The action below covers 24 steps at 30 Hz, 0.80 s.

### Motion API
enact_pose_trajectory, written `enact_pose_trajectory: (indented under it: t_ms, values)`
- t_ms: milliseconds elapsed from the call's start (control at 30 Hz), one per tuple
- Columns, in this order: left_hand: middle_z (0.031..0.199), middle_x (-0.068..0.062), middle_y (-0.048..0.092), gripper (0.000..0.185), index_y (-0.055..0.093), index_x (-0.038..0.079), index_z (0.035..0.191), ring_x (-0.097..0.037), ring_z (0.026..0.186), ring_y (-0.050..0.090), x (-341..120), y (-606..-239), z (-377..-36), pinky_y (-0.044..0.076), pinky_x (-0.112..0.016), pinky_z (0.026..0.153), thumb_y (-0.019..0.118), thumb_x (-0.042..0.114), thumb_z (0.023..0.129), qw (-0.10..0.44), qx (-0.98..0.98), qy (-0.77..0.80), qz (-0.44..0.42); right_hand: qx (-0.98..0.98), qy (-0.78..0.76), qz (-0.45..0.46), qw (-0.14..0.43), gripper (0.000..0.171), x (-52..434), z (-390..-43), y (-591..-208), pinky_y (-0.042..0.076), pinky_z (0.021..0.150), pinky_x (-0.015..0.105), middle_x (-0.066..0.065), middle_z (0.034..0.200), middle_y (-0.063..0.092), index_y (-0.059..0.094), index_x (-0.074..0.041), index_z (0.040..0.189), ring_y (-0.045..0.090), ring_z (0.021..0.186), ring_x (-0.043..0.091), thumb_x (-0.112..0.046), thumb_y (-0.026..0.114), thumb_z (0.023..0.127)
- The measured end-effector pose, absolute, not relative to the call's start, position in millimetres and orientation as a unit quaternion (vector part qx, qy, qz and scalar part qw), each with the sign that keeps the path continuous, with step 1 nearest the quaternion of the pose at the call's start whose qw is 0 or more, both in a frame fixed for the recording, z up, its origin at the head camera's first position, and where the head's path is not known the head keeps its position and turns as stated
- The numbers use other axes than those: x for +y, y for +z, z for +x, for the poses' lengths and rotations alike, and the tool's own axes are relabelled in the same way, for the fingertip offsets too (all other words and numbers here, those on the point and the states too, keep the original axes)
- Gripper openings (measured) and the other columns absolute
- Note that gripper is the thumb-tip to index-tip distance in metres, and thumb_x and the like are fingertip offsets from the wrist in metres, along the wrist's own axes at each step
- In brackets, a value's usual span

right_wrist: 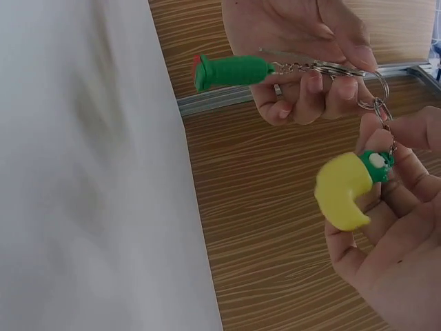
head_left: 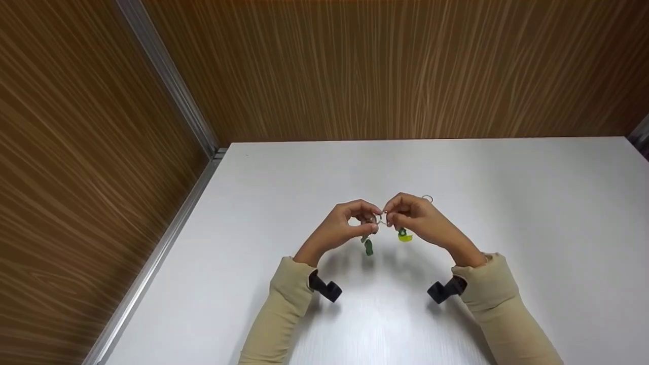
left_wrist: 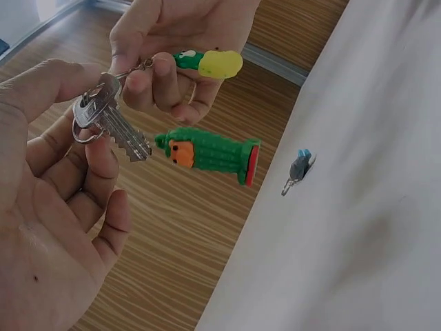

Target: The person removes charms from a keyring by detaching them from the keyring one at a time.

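Observation:
My left hand (head_left: 345,225) pinches a metal key ring (left_wrist: 86,134) with silver keys (left_wrist: 124,131) between thumb and fingers. A green keychain figure (left_wrist: 210,155) with an orange face and red base dangles from this bunch. Opposite it, my right hand (head_left: 423,220) pinches the short chain (right_wrist: 386,124) of another keychain. Its charm, a yellow crescent (right_wrist: 341,189) with a green head, hangs before the right palm. In the right wrist view, this chain's clasp (right_wrist: 379,107) meets the key ring between the two hands.
A small grey-and-blue keychain (left_wrist: 300,167) lies on the white table (head_left: 253,203); a metal ring (head_left: 427,197) shows just behind my right hand. Wood-grain panels (head_left: 355,71) stand at the back and left. Black wrist mounts (head_left: 327,289) stick out from both sleeves.

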State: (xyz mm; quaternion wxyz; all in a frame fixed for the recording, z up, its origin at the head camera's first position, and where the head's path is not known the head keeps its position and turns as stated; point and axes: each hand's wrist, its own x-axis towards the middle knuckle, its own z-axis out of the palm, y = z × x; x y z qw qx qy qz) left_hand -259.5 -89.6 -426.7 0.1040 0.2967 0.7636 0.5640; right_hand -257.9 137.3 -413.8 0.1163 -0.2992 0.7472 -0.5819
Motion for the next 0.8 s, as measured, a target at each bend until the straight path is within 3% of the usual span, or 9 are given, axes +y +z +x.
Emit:
enact_pose_trajectory:
  t_ms: [200, 367, 567, 800]
  values:
    - [0.085, -0.003, 0.066, 0.025, 0.065, 0.006, 0.111, -0.009, 0.085, 0.059, -89.3, -426.6, -259.4, 0.048, -0.036, 0.083, 0.066, 0.018, 0.089, 0.103, 0.772, 0.555, 0.291, 0.736, -0.591, -0.3, 0.138, 0.018, 134.3, -254.9, -411.6, 0.05, 0.063, 0.022, -0.006, 0.077, 0.064, 0.056, 0.01, 0.1, 0.058, 0.067, 0.006, -0.007, 0.055, 0.097]
    - [0.081, -0.002, 0.065, 0.022, 0.063, 0.006, 0.104, -0.011, 0.08, 0.06, -86.6, -425.7, -259.1, 0.05, -0.035, 0.078, 0.067, 0.021, 0.089, 0.094, 0.778, 0.553, 0.282, 0.733, -0.59, -0.307, 0.14, 0.019, 133.5, -251.6, -408.0, 0.052, 0.066, 0.024, -0.006, 0.079, 0.065, 0.056, 0.012, 0.1, 0.06, 0.07, 0.005, -0.007, 0.056, 0.097]
    - [0.084, -0.007, 0.071, 0.023, 0.061, 0.008, 0.102, -0.016, 0.08, 0.066, -83.8, -426.6, -260.3, 0.048, -0.043, 0.09, 0.069, 0.024, 0.088, 0.085, 0.784, 0.549, 0.277, 0.75, -0.574, -0.303, 0.127, 0.02, 133.9, -251.4, -409.1, 0.053, 0.069, 0.024, -0.005, 0.081, 0.066, 0.058, 0.006, 0.101, 0.061, 0.071, 0.006, -0.013, 0.058, 0.097]
    - [0.084, -0.006, 0.067, 0.025, 0.063, 0.012, 0.113, -0.009, 0.074, 0.061, -83.8, -426.8, -261.2, 0.049, -0.025, 0.07, 0.066, 0.023, 0.091, 0.097, 0.773, 0.551, 0.299, 0.774, -0.555, -0.284, 0.111, 0.022, 136.0, -252.7, -411.5, 0.053, 0.07, 0.026, 0.008, 0.084, 0.067, 0.059, 0.004, 0.103, 0.063, 0.071, 0.013, -0.017, 0.057, 0.098]
